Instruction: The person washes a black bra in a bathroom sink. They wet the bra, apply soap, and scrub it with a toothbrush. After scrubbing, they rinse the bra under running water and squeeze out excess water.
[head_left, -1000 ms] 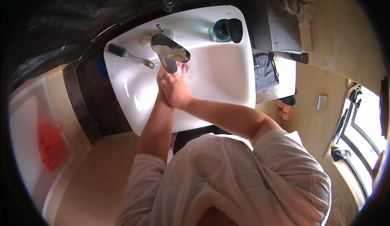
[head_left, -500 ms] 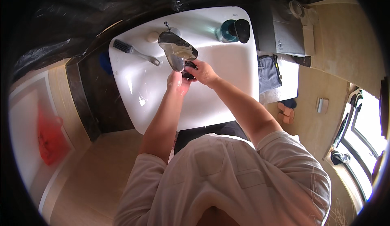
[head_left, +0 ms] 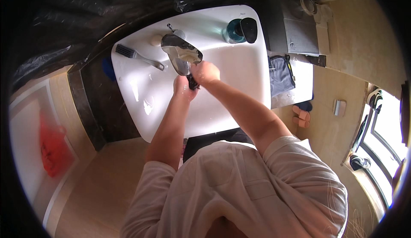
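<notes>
Both hands meet under the wide chrome faucet point(head_left: 182, 52) over the white sink point(head_left: 244, 79). My left hand point(head_left: 183, 90) is closed round a small, wet-looking black thing point(head_left: 193, 83), whose kind I cannot make out. Curled fingers of my right hand point(head_left: 206, 72) press against the upper end of that black thing. The faucet's spout partly hides the fingertips. Wet shine or suds show on the skin of both hands.
On the sink's left ledge lies a grey-handled scrub brush point(head_left: 141, 58) with dark bristles. A teal bottle with a black top point(head_left: 235, 31) stands at the back right. Beyond the right rim are a dark grey pouch point(head_left: 281, 74) and a grey box point(head_left: 299, 32).
My right hand has turned over and closed more, its knuckles now facing up. The black thing sits slightly lower, nearer my left palm. The whole view has shifted slightly.
</notes>
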A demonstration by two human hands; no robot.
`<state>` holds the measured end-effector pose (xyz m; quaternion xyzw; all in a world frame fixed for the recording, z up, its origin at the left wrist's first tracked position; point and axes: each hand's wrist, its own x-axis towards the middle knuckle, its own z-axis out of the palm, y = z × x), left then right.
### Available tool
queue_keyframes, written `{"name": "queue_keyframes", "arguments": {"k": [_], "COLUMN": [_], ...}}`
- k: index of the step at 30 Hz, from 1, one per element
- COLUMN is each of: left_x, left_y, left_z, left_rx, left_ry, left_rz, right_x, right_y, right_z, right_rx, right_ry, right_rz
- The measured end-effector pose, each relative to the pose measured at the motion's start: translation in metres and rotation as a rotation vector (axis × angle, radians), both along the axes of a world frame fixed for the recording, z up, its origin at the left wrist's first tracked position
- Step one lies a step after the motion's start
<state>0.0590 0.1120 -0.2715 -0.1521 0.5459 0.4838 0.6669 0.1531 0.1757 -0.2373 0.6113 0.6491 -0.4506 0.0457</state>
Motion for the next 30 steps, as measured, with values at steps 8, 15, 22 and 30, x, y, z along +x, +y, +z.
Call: {"name": "queue_keyframes", "arguments": {"k": [8, 15, 22, 30], "left_x": [-0.028, -0.008, -0.024, -0.013], "left_y": [-0.032, -0.005, -0.015, -0.030], "left_z": [-0.062, -0.004, -0.003, -0.022], "left_rx": [0.895, -0.006, 0.143, 0.618], "left_ry": [-0.378, 0.001, -0.267, -0.085], "left_rz": [0.033, -0.028, 0.059, 0.116], "right_x": [-0.019, 0.011, 0.010, -0.021], "right_y": [-0.063, 0.003, -0.016, -0.054], "right_z": [0.025, -0.025, -0.025, 0.009], "right_rx": [0.497, -0.071, 0.034, 0.760], "right_ry": [0.364, 0.299, 0.167, 0.435], "right_rz": [0.317, -0.088, 0.148, 0.288]}}
